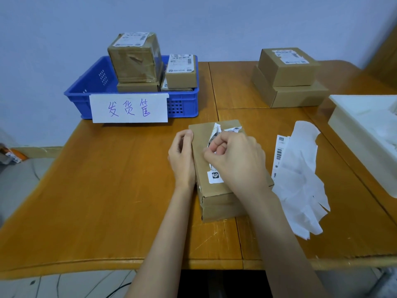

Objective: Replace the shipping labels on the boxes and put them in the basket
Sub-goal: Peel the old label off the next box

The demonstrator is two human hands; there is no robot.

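A flat brown cardboard box (217, 198) lies in the middle of the wooden table. My left hand (182, 155) presses against its left edge. On top of the box my right hand (234, 155) pinches the old white shipping label (216, 131), which is torn and partly lifted off the lid. A scrap of that label with a logo (215, 177) still sticks near the front. A blue basket (182, 104) with a handwritten paper sign (129, 108) stands at the back left and holds several labelled boxes (135, 59).
Two stacked brown boxes (290, 82) stand at the back right, the upper one with a torn label. White backing sheets and a barcode label (298, 175) lie right of my hands. A white tray (365, 134) sits at the right edge.
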